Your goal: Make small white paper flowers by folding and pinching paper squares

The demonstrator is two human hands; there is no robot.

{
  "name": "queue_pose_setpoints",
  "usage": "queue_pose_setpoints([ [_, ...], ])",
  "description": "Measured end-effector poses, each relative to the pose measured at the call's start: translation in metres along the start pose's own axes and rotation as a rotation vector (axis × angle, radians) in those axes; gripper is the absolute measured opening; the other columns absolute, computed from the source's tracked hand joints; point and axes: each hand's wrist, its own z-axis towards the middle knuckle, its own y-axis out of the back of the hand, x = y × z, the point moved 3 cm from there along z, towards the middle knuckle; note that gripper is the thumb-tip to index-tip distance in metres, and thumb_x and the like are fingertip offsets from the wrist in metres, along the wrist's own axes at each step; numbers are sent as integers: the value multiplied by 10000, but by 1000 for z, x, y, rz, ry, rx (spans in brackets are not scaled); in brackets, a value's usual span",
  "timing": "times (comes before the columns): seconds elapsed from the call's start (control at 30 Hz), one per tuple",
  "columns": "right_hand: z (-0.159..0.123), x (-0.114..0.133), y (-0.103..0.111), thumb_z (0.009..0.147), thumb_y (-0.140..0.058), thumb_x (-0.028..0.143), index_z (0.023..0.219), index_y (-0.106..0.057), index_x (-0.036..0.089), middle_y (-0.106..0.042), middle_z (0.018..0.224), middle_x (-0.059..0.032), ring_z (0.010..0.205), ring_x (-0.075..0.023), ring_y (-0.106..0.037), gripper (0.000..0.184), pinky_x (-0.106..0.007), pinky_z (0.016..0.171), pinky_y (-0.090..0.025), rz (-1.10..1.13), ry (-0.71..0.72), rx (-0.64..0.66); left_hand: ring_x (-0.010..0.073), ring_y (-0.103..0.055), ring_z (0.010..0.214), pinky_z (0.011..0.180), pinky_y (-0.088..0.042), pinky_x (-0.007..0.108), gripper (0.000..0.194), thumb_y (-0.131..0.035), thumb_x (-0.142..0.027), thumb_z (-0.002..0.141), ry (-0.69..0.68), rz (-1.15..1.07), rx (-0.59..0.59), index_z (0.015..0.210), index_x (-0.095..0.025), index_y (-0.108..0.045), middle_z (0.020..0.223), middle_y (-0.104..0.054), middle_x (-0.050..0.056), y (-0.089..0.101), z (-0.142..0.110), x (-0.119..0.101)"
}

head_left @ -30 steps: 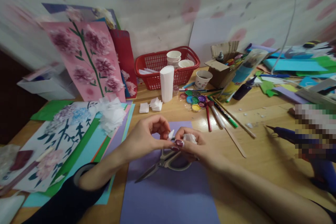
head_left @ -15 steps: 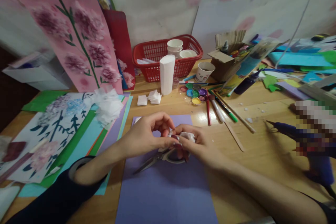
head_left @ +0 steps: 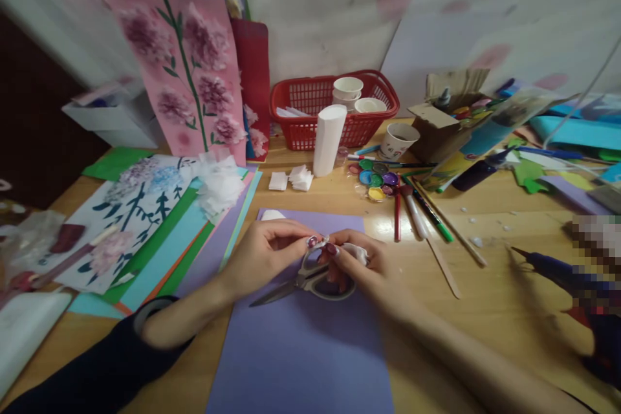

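Note:
My left hand point(head_left: 272, 249) and my right hand point(head_left: 376, 265) meet above a purple sheet point(head_left: 301, 362), fingertips pinched close together. A crumpled piece of white tissue paper point(head_left: 358, 253) sits in my right hand, and a small white end of it shows between both hands' fingertips. Just beneath the fingers are grey-handled scissors point(head_left: 301, 283), blades pointing left. Some right fingers overlap their handle loops; whether they hold them or the scissors lie on the sheet, I cannot tell. A white piece point(head_left: 272, 214) lies at the sheet's top edge.
Small tissue squares point(head_left: 301, 178) and a white roll point(head_left: 330, 141) stand ahead, before a red basket point(head_left: 294, 136) with cups. Paint pots point(head_left: 376, 179), brushes and a pen point(head_left: 439, 223) lie right, beyond them a glue gun point(head_left: 557, 268). Left are coloured sheets point(head_left: 160, 239) and flower pictures point(head_left: 187, 77).
The view has shifted left, so most things appear further right. My left fingers and thumb have drawn closer together on the tissue paper. More of the scissors' handles shows.

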Motion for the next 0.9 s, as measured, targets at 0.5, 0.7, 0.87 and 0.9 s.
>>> queue_pose_setpoints([
  [0.5, -5, -9, -2, 880, -616, 357, 916, -652, 182, -650, 601, 1, 490, -114, -593, 183, -210, 477, -508, -147, 38, -37, 168, -723, 927, 850, -579, 260, 225, -616, -59, 794, -207, 43, -139, 929, -148, -772, 978, -777, 80, -11, -20, 16],
  [0.7, -6, -10, 1, 913, -583, 314, 915, -644, 195, -653, 612, 8, 498, -111, -599, 133, -200, 483, -507, -203, 56, -10, 175, -737, 880, 806, -588, 248, 203, -614, -144, 811, -58, -23, -106, 937, -117, -771, 960, -786, 89, -10, -20, 20],
  [0.87, -4, -7, 1, 915, -577, 264, 927, -665, 203, -660, 639, 5, 499, -116, -606, 107, -209, 473, -496, -338, 166, -4, 169, -737, 867, 811, -575, 232, 209, -673, -187, 789, -4, 28, -95, 965, -141, -776, 956, -791, 64, -11, -21, 27],
  [0.9, -4, -6, 0, 914, -576, 249, 924, -671, 204, -664, 656, 0, 508, -117, -608, 106, -213, 479, -493, -379, 206, 3, 169, -738, 858, 807, -573, 230, 210, -673, -193, 790, 1, 36, -100, 966, -143, -777, 950, -792, 61, -11, -21, 28],
])
